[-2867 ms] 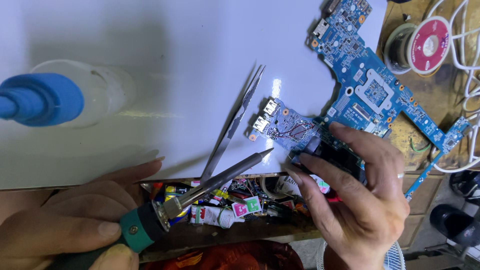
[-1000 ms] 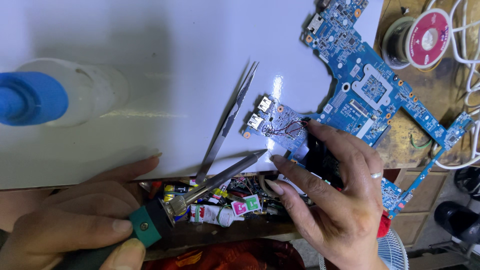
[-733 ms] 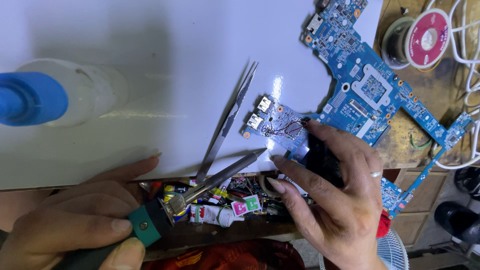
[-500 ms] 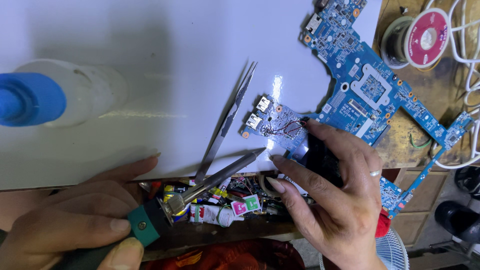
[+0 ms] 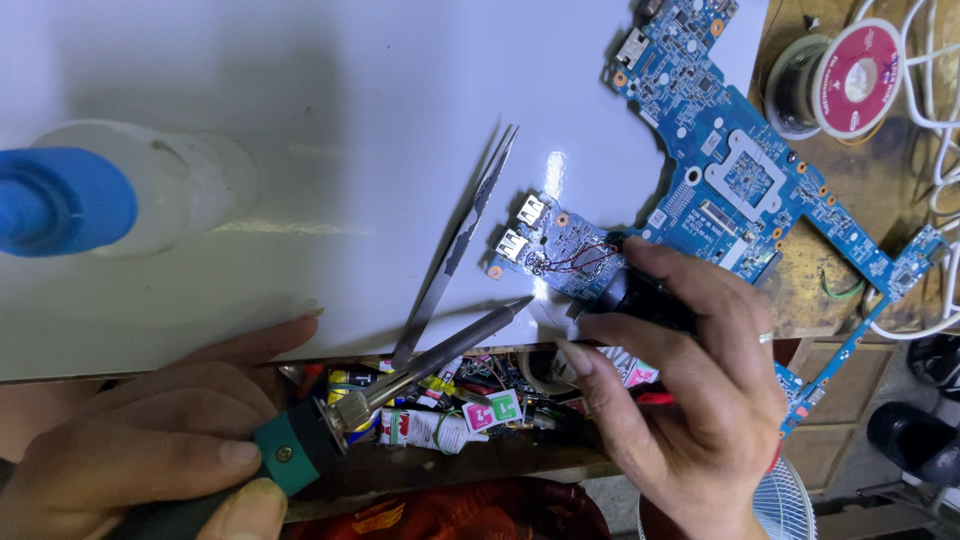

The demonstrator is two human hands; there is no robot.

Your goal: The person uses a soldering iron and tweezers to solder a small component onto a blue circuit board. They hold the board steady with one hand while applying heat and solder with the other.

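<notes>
Soldering in hand. Left hand (image 5: pixel 150 450) grips the soldering iron (image 5: pixel 400 375), tip just short of the blue circuit board (image 5: pixel 740 180) on the white desk (image 5: pixel 300 120). Right hand (image 5: pixel 690 370) clenches a dark object against the board's edge beside the red wires (image 5: pixel 580 260). Tweezers (image 5: pixel 460 240) lie idle. Judged next: a steady tip onto the joint.

Your left hand (image 5: pixel 140 440) sits low at the near left, fingers wrapped shut around a handle, thumb pressed along its top and the index finger stretched out flat toward the right. Your right hand (image 5: pixel 680 380) comes in from the lower right, palm down, fingers curled and spread. Its fingertips (image 5: pixel 640 248) press down at the far side, the thumb tucked beneath toward the left. A ring shows on one finger.
</notes>
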